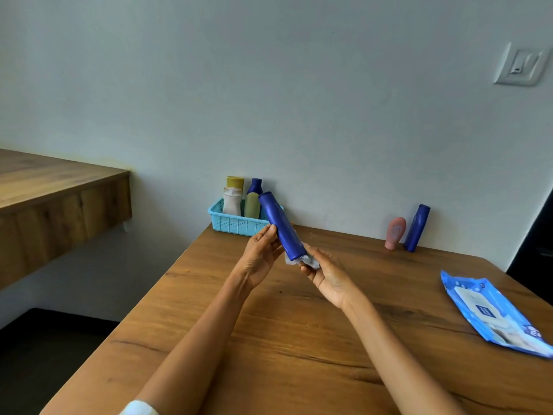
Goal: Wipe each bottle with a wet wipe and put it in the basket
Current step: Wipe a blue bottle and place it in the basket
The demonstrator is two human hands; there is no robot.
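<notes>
Held bottle: a tall blue bottle (281,229) is up in the air above the table's far left part, tilted, its upper end leaning toward the basket
Left hand: the left hand (261,256) grips the bottle's middle, fingers curled round its left side
Right hand: the right hand (324,272) pinches a crumpled white wet wipe (305,261) against the bottle's lower end
Basket: a light blue basket (232,221) sits at the far left corner of the table (299,339), against the wall; in it stand a white bottle with a mustard cap (233,196), a pale green bottle (252,205) and a dark blue bottle (255,186)
Waiting bottles: a pink bottle (395,232) and a second tall blue bottle (416,228) stand just beside each other along the far edge, toward the right
Wipes pack: a blue wet wipe pack (493,313) lies flat near the right edge
</notes>
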